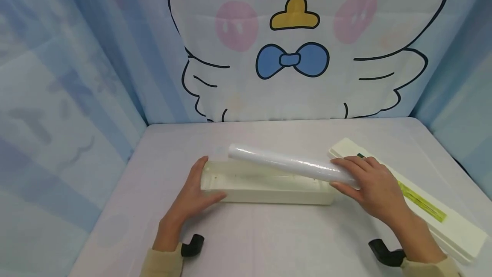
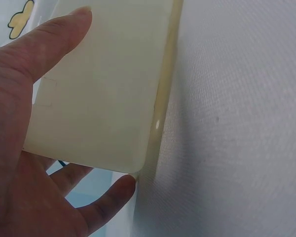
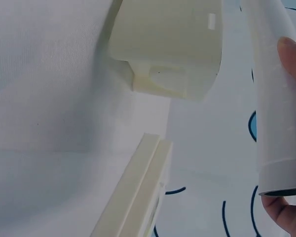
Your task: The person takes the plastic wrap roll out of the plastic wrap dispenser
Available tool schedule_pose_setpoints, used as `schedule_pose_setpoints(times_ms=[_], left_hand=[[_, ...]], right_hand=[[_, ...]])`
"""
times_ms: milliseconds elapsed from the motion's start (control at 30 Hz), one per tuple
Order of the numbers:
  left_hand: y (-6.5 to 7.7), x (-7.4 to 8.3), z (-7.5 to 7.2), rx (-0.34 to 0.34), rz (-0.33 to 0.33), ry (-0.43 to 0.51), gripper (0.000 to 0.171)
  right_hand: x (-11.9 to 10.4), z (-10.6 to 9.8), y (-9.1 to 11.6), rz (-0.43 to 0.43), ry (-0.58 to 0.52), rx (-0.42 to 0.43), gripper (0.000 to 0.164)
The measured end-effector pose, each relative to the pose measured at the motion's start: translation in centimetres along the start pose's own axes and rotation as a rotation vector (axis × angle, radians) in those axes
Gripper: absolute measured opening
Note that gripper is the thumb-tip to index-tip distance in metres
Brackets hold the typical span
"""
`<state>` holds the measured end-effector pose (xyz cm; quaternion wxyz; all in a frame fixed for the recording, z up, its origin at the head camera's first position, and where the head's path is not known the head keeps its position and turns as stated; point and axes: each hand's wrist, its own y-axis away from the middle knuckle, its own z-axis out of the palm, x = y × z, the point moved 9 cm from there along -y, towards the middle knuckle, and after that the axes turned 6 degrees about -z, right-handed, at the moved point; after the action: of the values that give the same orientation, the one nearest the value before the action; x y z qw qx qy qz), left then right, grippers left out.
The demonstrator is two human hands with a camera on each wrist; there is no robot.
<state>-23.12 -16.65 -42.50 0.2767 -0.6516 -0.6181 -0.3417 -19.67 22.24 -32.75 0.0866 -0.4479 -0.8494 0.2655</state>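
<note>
My right hand [image 1: 372, 189] grips the right end of a white cling film roll [image 1: 280, 160], thumb on the near side and fingers over the top. The roll is held tilted above a long cream open-topped box [image 1: 269, 196], its left end higher and farther back. In the right wrist view, the hollow core shows at the end of the roll [image 3: 283, 123]. At the box's left end, my left hand [image 1: 193, 195] holds it, with the thumb along the front wall and fingers around the end. The left wrist view shows the thumb flat against the box wall [image 2: 103, 94].
A long cream lid [image 1: 451, 231] with a yellow-green label lies slantwise on the right of the white-covered table [image 1: 269, 243], partly behind my right hand and forearm. Blue and white curtains [image 1: 96, 76] with a cartoon figure surround the table at the back and sides.
</note>
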Motion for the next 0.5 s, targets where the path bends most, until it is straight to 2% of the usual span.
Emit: schedule_pose_setpoints(times_ms=[267,500], left_hand=[[0.0,0.0,-0.2,0.006,0.008,0.003,0.114],[-0.1,0.0,0.0,0.002,0.020,0.034,0.113]], right_hand=[[1.0,-1.1,1.0,0.054,0.032,0.037,0.060],[2.1,-1.8,2.3,0.141,0.060,0.030,0.061]])
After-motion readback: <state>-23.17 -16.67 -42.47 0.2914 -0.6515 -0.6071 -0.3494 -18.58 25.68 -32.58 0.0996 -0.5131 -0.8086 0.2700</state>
